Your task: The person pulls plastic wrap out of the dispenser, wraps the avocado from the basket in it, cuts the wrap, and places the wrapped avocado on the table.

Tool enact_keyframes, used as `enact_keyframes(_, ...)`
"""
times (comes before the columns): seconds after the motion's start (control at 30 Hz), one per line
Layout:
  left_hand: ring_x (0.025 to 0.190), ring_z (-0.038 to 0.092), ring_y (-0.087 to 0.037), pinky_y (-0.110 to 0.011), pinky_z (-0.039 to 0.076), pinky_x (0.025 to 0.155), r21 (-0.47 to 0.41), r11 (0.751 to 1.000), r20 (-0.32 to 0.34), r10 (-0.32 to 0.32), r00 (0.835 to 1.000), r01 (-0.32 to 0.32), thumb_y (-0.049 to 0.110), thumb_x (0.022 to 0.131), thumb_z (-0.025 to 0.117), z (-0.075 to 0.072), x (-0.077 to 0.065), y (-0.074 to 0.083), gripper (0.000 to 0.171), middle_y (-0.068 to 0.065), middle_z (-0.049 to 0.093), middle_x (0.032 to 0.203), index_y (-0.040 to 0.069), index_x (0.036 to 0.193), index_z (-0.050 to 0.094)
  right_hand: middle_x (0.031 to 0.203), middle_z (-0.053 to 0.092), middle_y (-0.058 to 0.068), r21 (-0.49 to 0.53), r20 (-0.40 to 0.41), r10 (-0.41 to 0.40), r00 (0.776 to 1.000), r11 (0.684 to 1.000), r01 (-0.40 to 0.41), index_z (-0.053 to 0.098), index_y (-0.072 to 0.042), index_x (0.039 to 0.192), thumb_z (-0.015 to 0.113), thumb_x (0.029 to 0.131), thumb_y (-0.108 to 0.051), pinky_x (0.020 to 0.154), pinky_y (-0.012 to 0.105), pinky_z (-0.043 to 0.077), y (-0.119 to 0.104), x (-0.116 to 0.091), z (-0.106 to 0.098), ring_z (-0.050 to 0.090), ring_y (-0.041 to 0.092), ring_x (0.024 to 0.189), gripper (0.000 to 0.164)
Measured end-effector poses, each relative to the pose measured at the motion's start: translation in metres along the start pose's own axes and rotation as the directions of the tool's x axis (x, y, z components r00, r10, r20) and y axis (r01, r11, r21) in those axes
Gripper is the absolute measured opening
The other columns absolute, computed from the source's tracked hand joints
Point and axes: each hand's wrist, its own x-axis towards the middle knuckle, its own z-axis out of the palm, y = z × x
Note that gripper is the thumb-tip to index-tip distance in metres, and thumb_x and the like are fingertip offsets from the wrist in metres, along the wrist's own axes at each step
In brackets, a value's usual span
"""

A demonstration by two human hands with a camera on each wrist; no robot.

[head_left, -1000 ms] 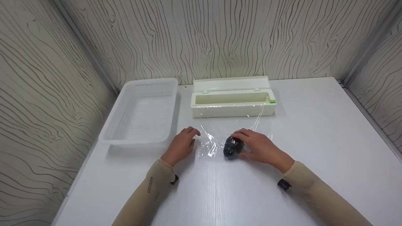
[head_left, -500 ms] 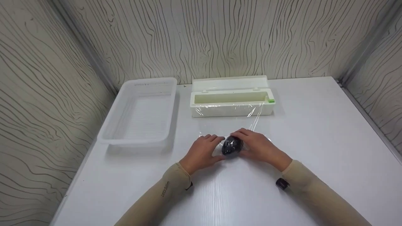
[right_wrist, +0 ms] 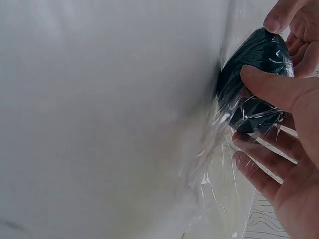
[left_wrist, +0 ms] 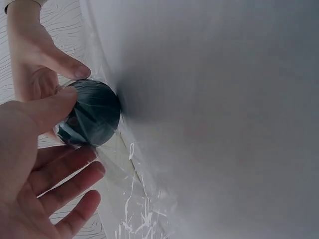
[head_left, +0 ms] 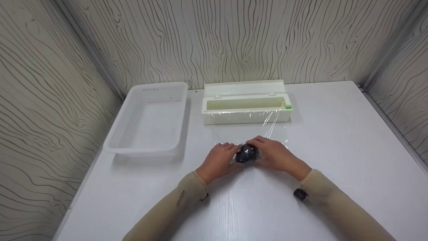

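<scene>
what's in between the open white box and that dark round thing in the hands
Clear plastic film over the white table, running from the open white box to the dark round thing; its glints show in the head view.

High head view, close wrist views

White tabletop (head_left: 334, 134), faint grain showing around 6 o'clock. There's a whitish plastic basket (head_left: 150, 125) sitting at 10, plus a long white box (head_left: 245, 103), lid (head_left: 244, 88) flipped up, at 12, with clear film (head_left: 272, 125) trailing off its front.
</scene>
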Motion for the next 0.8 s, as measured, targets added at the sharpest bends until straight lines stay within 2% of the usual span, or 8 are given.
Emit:
enact_keyframes(0.2,0.113,0.068,-0.019,-0.039,0.055,0.099,-0.027,1.000,0.013,0.002,1.000,-0.002,0.047,0.092,0.077,-0.0010,0.0013,-0.0024,0.063,-0.002,0.073,0.122,0.012,0.141,0.060,0.122,0.069,0.006,0.020,0.000,0.000,1.000,1.000,0.000,0.063,-0.008,0.136,0.090,0.081,-0.024,0.093,0.047,0.059,-0.0009,0.0018,-0.0032,0.071,0.027,0.109,0.064)
enact_keyframes(0.43,0.109,0.070,-0.019,-0.036,0.057,0.092,-0.015,0.999,-0.005,0.031,1.000,-0.031,0.043,0.092,0.077,-0.0008,0.0051,-0.0046,0.057,-0.003,0.074,0.117,0.010,0.137,0.062,0.127,0.070,0.011,0.022,0.005,-0.003,1.000,1.000,0.003,0.058,-0.003,0.139,0.087,0.081,-0.013,0.099,0.050,0.056,0.0028,0.0015,-0.0009,0.068,0.030,0.116,0.066)
enact_keyframes(0.63,0.111,0.069,-0.020,-0.037,0.056,0.093,-0.019,1.000,0.035,0.017,0.999,-0.016,0.041,0.096,0.073,-0.0032,0.0077,-0.0073,0.055,-0.005,0.073,0.120,0.009,0.139,0.061,0.125,0.070,0.012,-0.006,0.016,0.025,1.000,1.000,-0.025,0.058,-0.006,0.137,0.090,0.079,-0.023,0.098,0.053,0.054,0.0028,0.0044,0.0008,0.065,0.032,0.114,0.069)
enact_keyframes(0.8,0.112,0.070,-0.022,-0.038,0.056,0.095,-0.036,0.999,0.050,0.010,0.999,-0.009,0.039,0.099,0.070,-0.0030,0.0084,-0.0078,0.057,-0.006,0.073,0.124,0.010,0.146,0.054,0.124,0.069,0.013,-0.034,0.045,0.051,0.998,0.998,-0.050,0.057,-0.007,0.138,0.089,0.081,-0.028,0.096,0.052,0.055,0.0001,0.0087,-0.0008,0.065,0.032,0.112,0.069)
